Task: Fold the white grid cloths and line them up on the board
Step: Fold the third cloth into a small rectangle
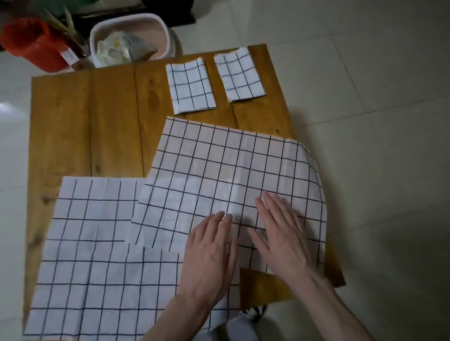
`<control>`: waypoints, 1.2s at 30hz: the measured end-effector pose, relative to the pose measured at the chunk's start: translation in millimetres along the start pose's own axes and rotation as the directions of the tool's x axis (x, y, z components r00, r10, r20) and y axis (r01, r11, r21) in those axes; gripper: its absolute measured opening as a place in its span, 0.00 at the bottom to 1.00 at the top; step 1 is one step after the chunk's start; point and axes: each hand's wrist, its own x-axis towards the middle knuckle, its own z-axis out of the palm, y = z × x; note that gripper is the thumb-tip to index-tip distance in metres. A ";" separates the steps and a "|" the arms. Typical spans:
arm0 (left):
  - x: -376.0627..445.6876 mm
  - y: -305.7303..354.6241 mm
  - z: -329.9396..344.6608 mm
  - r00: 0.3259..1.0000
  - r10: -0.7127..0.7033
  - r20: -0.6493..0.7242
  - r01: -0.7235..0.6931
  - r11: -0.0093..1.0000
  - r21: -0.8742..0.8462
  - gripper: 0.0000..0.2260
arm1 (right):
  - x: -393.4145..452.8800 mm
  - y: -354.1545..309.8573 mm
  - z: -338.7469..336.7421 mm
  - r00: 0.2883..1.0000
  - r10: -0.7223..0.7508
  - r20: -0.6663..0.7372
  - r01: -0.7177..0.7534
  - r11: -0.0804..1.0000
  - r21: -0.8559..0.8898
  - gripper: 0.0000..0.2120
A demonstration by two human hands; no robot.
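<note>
Overhang is the main hazard at this stage. The upper cloth point(226, 176) lies spread on the wooden board point(86, 120), its right edge curling down past the board's right side, so a sideways push from either hand can drag more fabric off the surface and pull the sheet askew. The left hand point(209, 253) and the right hand point(280, 235) both rest flat on this cloth near its near edge, fingers point(221, 217) straight and slightly spread, pinching nothing; the judged step is smoothing before the first fold. The upper cloth overlaps the top right corner of the lower cloth point(94, 281), which also lies open and covers the near left part of the board. Friction between the two layers is a second risk: lifting or sliding the upper sheet can shift or wrinkle the lower one, which then needs re-flattening. Creases visible in both sheets can mislead the fold line; a fold that ignores the printed grid yields a packet unequal to the two finished ones. Those, the left folded cloth point(191, 87) and the right folded cloth point(239, 76), sit side by side at the far edge, apart from each other and just beyond the upper cloth's far edge. A careless flip of that far edge can knock them out of line.
</note>
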 end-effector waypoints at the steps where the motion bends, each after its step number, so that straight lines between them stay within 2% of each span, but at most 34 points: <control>1: -0.5 -6.3 11.2 0.999 0.017 0.027 -0.017 1.000 0.012 0.22 | 4.8 4.7 9.7 1.000 -0.004 0.007 0.004 1.000 -0.013 0.34; 9: -7.5 -45.3 50.7 0.996 0.013 0.083 -0.021 0.996 0.089 0.26 | 15.9 13.3 48.9 0.999 0.034 0.017 -0.032 0.997 -0.069 0.32; 15: -1.2 -56.0 48.4 0.998 0.006 0.068 -0.018 0.982 0.185 0.29 | 0.4 -10.4 58.5 0.990 0.128 -0.055 -0.132 0.989 -0.067 0.32; 19: 7.5 -65.2 40.9 0.998 -0.020 0.056 0.007 0.974 0.228 0.28 | -13.3 -29.0 64.4 0.980 0.182 -0.082 -0.192 0.972 -0.136 0.33; 23: 13.6 -74.9 38.8 0.999 -0.020 0.039 0.010 0.970 0.244 0.25 | -25.6 -40.5 71.0 0.987 0.119 -0.111 -0.139 0.972 -0.189 0.32; 31: 8.6 -84.3 43.0 1.000 -0.001 0.015 -0.003 0.970 0.245 0.26 | -40.1 -50.6 84.1 0.997 0.007 -0.077 -0.019 0.988 -0.155 0.31; 36: 10.8 -99.5 30.7 0.999 0.034 0.026 -0.040 0.968 0.248 0.25 | -30.3 -45.9 77.5 0.983 -0.113 -0.147 0.099 0.990 -0.100 0.28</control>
